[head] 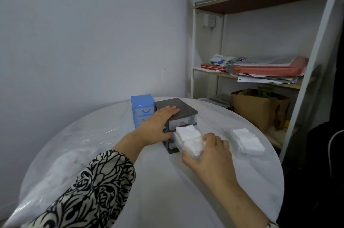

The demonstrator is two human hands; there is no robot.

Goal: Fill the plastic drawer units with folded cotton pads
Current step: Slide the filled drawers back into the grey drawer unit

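Grey drawer unit (176, 110): left hand (158, 123) flat on top; right hand (210, 150) grips pad-filled drawer (179, 141).

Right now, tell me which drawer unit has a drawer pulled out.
The grey unit, under the left hand; the blue unit behind it stays closed.

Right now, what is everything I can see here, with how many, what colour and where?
grey drawer unit: one, dark grey, middle of table, one drawer pulled out
pulled-out drawer: one, clear, packed with white pads
loose pad stack: one, white, right of the unit
blue drawer unit: one, behind the grey one
plastic bag: one, clear, left of table
table: one, pale, round
shelf: one, holding papers, far right
brown bag: one, under the shelf
left hand: rests on the grey unit
right hand: grips the drawer front
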